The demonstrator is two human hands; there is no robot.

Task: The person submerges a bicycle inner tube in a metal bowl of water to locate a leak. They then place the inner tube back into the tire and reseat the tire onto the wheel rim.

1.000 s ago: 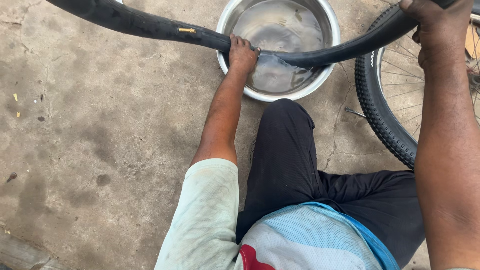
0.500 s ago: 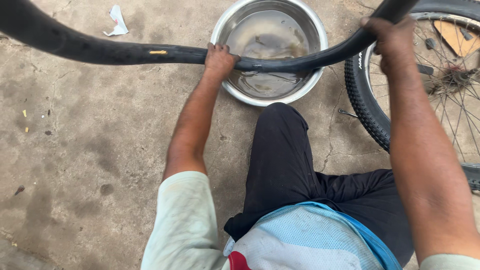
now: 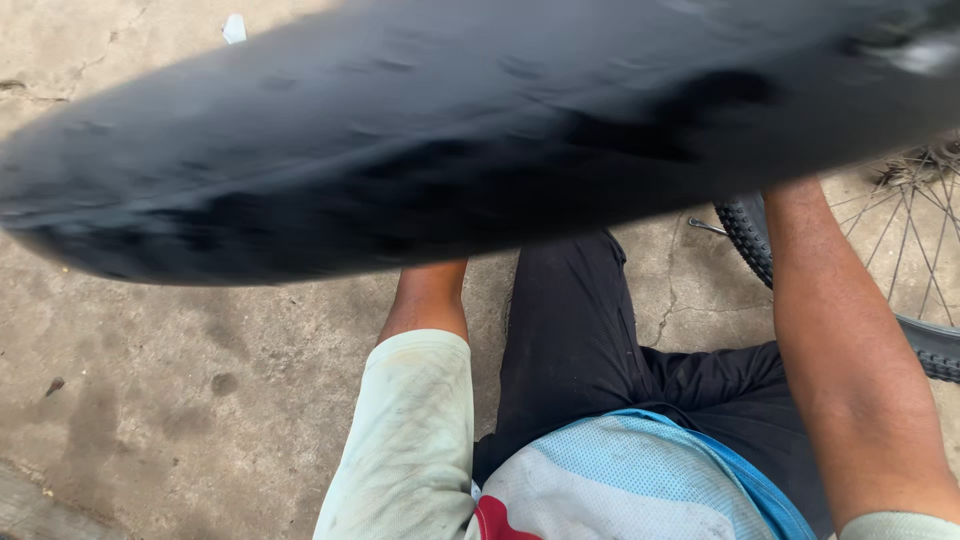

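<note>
Since half a second ago the black inner tube (image 3: 450,150) has swung up close to my camera, a blurred dark band across the whole upper view that now hides the metal basin and both of my hands. Only my forearms show, the left one (image 3: 428,300) rising from a pale sleeve (image 3: 410,440) and the right one (image 3: 850,360) beside the bicycle wheel (image 3: 900,270), so I cannot tell whether either hand grips the tube; my dark trousers (image 3: 580,340) lie over the concrete floor (image 3: 150,400)

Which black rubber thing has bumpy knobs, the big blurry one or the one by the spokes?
The tyre on the spoked wheel has knobs; the blurry tube looks smooth.
</note>
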